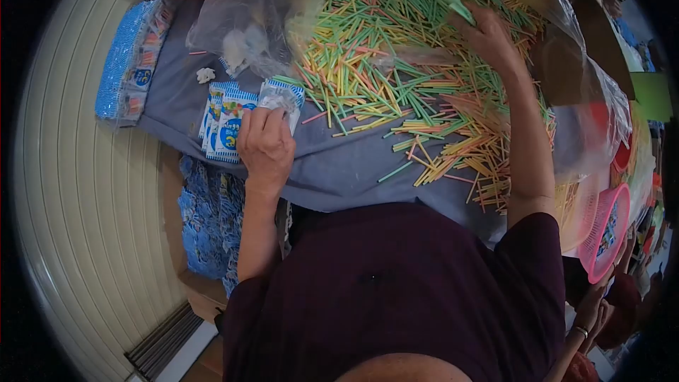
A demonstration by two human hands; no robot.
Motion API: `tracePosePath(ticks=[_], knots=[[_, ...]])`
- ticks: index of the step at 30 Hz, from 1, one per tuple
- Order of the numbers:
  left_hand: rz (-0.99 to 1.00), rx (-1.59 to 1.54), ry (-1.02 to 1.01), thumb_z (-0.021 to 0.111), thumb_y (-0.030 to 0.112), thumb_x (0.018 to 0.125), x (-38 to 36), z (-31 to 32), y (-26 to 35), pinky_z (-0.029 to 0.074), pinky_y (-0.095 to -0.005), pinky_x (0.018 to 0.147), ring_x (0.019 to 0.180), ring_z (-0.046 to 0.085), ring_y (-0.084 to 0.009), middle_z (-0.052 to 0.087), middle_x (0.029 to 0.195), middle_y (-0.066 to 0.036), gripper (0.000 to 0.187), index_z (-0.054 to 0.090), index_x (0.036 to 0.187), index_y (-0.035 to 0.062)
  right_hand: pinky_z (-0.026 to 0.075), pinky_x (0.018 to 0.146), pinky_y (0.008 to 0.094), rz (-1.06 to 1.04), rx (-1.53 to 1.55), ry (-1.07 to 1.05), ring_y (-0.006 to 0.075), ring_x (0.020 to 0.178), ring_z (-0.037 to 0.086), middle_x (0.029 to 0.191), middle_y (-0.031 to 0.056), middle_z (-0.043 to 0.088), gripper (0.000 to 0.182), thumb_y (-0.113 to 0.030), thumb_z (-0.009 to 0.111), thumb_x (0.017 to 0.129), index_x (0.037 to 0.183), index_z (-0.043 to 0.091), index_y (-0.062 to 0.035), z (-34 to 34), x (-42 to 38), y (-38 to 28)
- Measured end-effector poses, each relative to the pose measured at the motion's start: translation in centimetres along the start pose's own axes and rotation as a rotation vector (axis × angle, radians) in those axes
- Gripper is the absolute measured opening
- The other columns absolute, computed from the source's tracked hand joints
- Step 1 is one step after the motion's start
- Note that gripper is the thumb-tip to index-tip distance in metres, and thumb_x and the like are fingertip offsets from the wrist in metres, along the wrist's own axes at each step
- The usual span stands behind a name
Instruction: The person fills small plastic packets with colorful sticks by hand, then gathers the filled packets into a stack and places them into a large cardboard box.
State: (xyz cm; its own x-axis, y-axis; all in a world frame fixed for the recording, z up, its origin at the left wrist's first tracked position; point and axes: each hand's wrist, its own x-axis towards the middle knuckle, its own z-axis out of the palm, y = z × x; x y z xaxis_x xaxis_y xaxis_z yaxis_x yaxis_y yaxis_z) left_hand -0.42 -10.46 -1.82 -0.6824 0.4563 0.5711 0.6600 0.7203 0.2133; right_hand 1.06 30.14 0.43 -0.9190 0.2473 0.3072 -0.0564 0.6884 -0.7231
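My left hand (267,140) is closed on the lower part of a small blue-and-white printed packet (282,93) with a silvery face. Beside it on the grey cloth lie several like packets (230,119), overlapping one another. Over a wide heap of thin yellow, green and orange straw-like sticks (396,35), my right hand (488,37) pinches a few pale green sticks (461,8). The fingertips of the left hand are partly hidden behind its knuckles.
A clear plastic bag (233,21) sits left of the heap, near a crumpled white scrap (205,75). Bundled packets (131,60) lie at far left. Below the table edge is a box of blue wrappers (201,219). A pink basket (605,233) and another person's hands (593,311) are at right.
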Motion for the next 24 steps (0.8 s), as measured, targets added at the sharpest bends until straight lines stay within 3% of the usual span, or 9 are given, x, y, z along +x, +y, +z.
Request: tracePosePath(ticks=[2,5,8,15,18,20,21,23,24], knots=[[0.007,0.028,-0.049,0.065,-0.003,0.072,-0.2,0.1,0.1,0.049,-0.043,0.077,0.081,0.058,-0.0307,0.06,0.082,-0.01,0.018,0.068,0.089,0.0039,0.05,0.078,0.0497,-0.044,-0.648,-0.251,0.0329,0.088,0.066,0.083,0.0137,0.064,0.031,-0.031,0.065,0.09,0.106,0.066,-0.004,-0.6,-0.4,0.6],[-0.02,0.058,-0.082,0.065,-0.001,0.073,-0.3,-0.4,0.3,0.05,-0.0418,0.073,0.084,0.059,-0.0312,0.061,0.086,-0.01,0.022,0.068,0.094,0.0042,0.049,0.086,0.051,-0.044,-0.993,-0.352,0.0383,0.104,0.062,0.106,0.0173,0.063,0.034,-0.033,0.067,0.084,0.105,0.068,-0.0057,0.0,-1.0,0.4],[-0.008,0.118,-0.126,0.064,0.002,0.076,-0.1,-1.1,1.0,0.05,-0.041,0.071,0.084,0.059,-0.0312,0.06,0.089,-0.01,0.018,0.068,0.092,0.0051,0.048,0.088,0.0517,-0.002,-1.037,-0.464,0.0359,0.111,0.058,0.118,0.0158,0.059,0.035,-0.033,0.065,0.083,0.105,0.069,-0.006,0.2,-0.4,-3.3],[-0.012,0.12,-0.137,0.062,0.004,0.078,0.2,-0.5,0.1,0.05,-0.0421,0.07,0.083,0.06,-0.0316,0.059,0.087,-0.01,0.008,0.065,0.086,0.0051,0.047,0.09,0.0526,-0.096,-1.322,-0.35,0.0344,0.111,0.058,0.115,0.0158,0.059,0.035,-0.027,0.063,0.082,0.109,0.068,-0.0039,2.9,0.3,-3.6],[-0.026,0.051,-0.051,0.063,0.004,0.077,-0.6,-0.3,-0.5,0.05,-0.0419,0.071,0.082,0.06,-0.0316,0.06,0.086,-0.01,0.01,0.066,0.086,0.0052,0.048,0.088,0.0477,-0.007,-1.079,-0.268,0.0342,0.104,0.059,0.115,0.0165,0.059,0.037,-0.026,0.061,0.085,0.114,0.065,-0.0024,1.5,0.0,0.8],[-0.018,0.018,-0.018,0.064,0.004,0.076,-1.0,-0.6,-0.5,0.05,-0.0416,0.071,0.082,0.06,-0.0316,0.061,0.085,-0.01,0.011,0.066,0.087,0.0052,0.048,0.076,0.046,-0.089,-0.464,0.196,0.0285,0.089,0.061,0.102,0.0144,0.062,0.032,-0.025,0.058,0.089,0.111,0.062,-0.0014,1.0,-0.6,5.7],[-0.045,0.019,-0.052,0.064,0.004,0.076,-1.0,-0.8,-0.3,0.05,-0.0416,0.072,0.083,0.06,-0.0317,0.061,0.087,-0.01,0.012,0.066,0.088,0.0051,0.048,0.076,0.046,-0.084,-0.469,0.197,0.0285,0.089,0.061,0.102,0.0144,0.062,0.032,-0.025,0.058,0.089,0.111,0.062,-0.0014,0.5,-0.8,4.4],[-0.058,0.006,-0.082,0.064,0.004,0.076,-0.6,-1.2,0.3,0.051,-0.0415,0.073,0.083,0.061,-0.0319,0.062,0.088,-0.01,0.013,0.067,0.089,0.005,0.044,0.065,0.0471,0.146,0.12,0.131,0.0207,0.076,0.058,0.085,0.01,0.061,0.027,-0.029,0.059,0.091,0.099,0.062,-0.0029,-1.0,-1.2,0.1],[-0.076,0.029,-0.13,0.065,0.004,0.076,-0.4,-1.5,0.5,0.05,-0.0419,0.073,0.084,0.061,-0.032,0.061,0.089,-0.01,0.014,0.067,0.089,0.0046,0.039,0.059,0.0434,0.085,0.374,0.177,0.0142,0.065,0.051,0.069,0.0033,0.056,0.025,-0.03,0.063,0.092,0.089,0.062,-0.0059,-0.2,-1.3,0.8]])
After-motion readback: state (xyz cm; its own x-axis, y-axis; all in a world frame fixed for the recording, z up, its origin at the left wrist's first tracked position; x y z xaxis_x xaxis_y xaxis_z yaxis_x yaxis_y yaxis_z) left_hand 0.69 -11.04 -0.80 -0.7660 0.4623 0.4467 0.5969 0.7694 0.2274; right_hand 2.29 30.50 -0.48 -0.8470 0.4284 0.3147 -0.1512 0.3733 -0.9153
